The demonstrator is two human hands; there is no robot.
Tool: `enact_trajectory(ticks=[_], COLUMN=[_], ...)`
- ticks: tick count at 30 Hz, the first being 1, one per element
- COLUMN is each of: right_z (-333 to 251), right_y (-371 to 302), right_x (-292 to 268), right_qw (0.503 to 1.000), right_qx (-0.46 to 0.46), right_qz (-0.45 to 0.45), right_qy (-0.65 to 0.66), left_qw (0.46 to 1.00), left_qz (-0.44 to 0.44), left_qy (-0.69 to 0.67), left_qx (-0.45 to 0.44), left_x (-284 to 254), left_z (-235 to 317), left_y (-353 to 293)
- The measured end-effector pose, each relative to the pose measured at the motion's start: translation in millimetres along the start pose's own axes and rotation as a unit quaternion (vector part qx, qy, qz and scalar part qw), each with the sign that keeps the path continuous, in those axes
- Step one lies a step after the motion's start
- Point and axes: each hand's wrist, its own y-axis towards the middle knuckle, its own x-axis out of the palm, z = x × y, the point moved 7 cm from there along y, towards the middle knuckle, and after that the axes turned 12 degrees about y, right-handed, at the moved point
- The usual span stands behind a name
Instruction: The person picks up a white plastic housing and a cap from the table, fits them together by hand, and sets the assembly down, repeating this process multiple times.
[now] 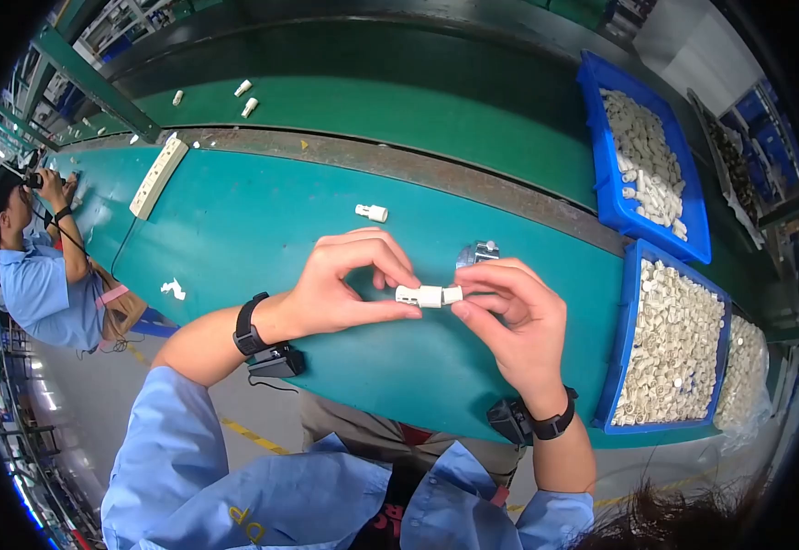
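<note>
Above the green tabletop [399, 367], both my hands hold a white plastic fitting [429, 296] level between them. My left hand [344, 275] pinches its slotted left end between thumb and fingers. At the other end, the thumb and forefinger of my right hand [523, 316] grip a short white end piece [452, 294]. It lines up with the fitting; I cannot tell whether the two are fully joined. Just beyond my right fingers stands a small metal fixture [477, 252], partly hidden by them. Another white fitting [372, 213] lies on the table past my left hand.
Two blue bins stand on the right: the far bin [606, 170] of white fittings, the near bin [617, 367] of small white pieces. A clear bag [746, 371] lies beside them. A power strip [159, 179], a conveyor belt [372, 115] and a co-worker [46, 284] are farther off.
</note>
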Motion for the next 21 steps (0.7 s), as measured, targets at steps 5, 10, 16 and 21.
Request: enact_trajectory(ticks=[5,10,16,21], right_z=[2.2,3.7,5.7,7.5], right_y=[0.3,0.1,-0.4,-0.5], right_x=[0.4,1.2,2.5,1.7], right_qw=[1.0,0.999,0.998,0.998], right_qx=[0.008,0.027,0.03,0.029], right_qz=[0.004,0.016,0.007,0.008], right_qy=[0.018,0.039,0.049,0.055], left_qw=[1.0,1.0,1.0,0.999], left_qz=[-0.007,-0.009,-0.01,-0.015], left_qy=[-0.005,-0.005,-0.017,-0.02], left_qx=[-0.015,-0.015,-0.018,-0.021], left_x=[0.7,0.4,0.2,1.7], left_z=[-0.4,0.1,-1.1,-3.6], left_y=[0.9,-0.2,-2.8,-4.5])
